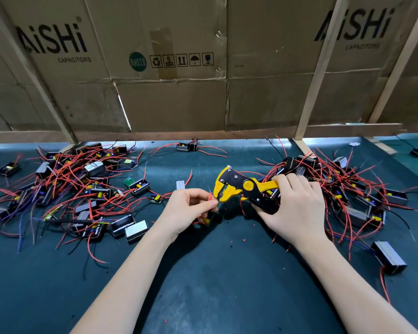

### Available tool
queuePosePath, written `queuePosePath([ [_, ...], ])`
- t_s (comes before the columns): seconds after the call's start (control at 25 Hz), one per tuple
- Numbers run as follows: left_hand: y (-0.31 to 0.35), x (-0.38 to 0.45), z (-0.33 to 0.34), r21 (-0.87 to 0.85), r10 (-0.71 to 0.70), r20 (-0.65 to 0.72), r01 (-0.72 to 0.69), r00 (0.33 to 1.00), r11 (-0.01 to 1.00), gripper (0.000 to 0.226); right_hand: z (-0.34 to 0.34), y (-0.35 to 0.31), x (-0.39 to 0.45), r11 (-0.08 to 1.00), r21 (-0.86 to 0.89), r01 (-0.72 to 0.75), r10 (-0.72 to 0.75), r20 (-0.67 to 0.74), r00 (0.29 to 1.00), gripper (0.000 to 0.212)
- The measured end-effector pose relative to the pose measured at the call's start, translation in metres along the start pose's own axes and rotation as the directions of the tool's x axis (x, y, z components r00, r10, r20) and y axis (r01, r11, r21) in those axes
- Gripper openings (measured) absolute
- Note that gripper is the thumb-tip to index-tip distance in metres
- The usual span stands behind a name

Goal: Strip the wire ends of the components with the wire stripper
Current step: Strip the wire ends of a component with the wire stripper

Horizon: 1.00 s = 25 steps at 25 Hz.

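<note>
The right hand (297,208) is wrapped around the handles of the yellow and black wire stripper (245,188), whose head points to the left, toward the other hand. The left hand (188,210) pinches a red wire (211,197) between thumb and fingers, and the end of this wire sits right at the jaws of the stripper. Under the fingers of the same hand hangs a small black component (210,218) with a yellow part on it, just above the dark green tabletop (215,285). On the left side lies a big pile of components (82,189) with red, black and blue wires, and another pile (348,189) lies on the right, partly behind the right hand. Small red bits of insulation (244,240) are scattered on the tabletop between and below the two hands. Behind the tabletop stand cardboard sheets (169,68) printed with "AiSHi CAPACITORS", held by wooden slats (316,75).
</note>
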State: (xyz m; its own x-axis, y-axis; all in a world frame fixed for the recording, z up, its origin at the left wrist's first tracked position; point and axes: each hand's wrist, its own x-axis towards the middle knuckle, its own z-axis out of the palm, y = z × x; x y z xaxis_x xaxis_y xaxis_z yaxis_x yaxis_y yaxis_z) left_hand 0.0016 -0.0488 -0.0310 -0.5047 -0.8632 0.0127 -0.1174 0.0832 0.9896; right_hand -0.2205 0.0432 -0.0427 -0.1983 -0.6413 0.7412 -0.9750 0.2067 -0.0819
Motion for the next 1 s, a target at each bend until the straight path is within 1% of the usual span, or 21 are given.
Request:
queuePosePath([
  [0.2, -0.0011, 0.0014, -0.0010, -0.016, -0.031, 0.012, 0.031, 0.999, 0.999, 0.009, 0.0010, 0.0010, 0.0002, 1.000, -0.008, 0.019, -0.020, -0.034, 0.999, 0.057],
  [0.52, -0.0029, 0.0016, -0.0012, -0.065, -0.067, 0.031, 0.069, 0.997, 0.995, 0.010, 0.0010, 0.0000, -0.0021, 0.999, -0.013, 0.036, -0.037, -0.042, 0.998, 0.051],
  [1.0, -0.0030, 0.0026, -0.0061, -0.032, -0.098, 0.069, 0.100, 0.993, 0.994, 0.011, 0.0003, -0.0001, -0.0003, 0.997, -0.010, 0.078, -0.079, -0.036, 0.996, 0.049],
])
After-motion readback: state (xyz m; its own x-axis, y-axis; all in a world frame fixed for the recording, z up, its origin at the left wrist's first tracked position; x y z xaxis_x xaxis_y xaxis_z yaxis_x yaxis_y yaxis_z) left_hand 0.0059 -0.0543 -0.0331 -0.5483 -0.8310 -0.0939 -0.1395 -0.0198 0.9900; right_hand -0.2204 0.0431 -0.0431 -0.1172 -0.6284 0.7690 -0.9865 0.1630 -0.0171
